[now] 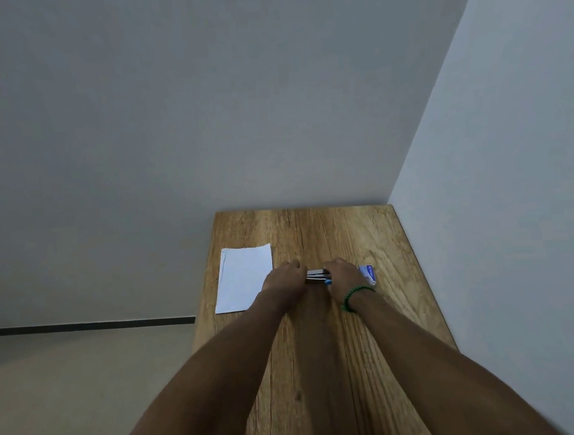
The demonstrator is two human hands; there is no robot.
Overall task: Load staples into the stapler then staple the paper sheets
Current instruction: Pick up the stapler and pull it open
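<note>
Here, wooden table (325, 368), grey corner walls (201, 104)

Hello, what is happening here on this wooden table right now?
A person holds a small stapler between both hands over the wooden table. The left hand grips one end, the right hand the other; the right wrist wears a green bracelet. The stapler seems partly open, though it is too small to be sure. The paper sheets lie flat to the left, not yet stapled as far as one can see. A small blue and white box, probably staples, lies beside the right hand.
</note>
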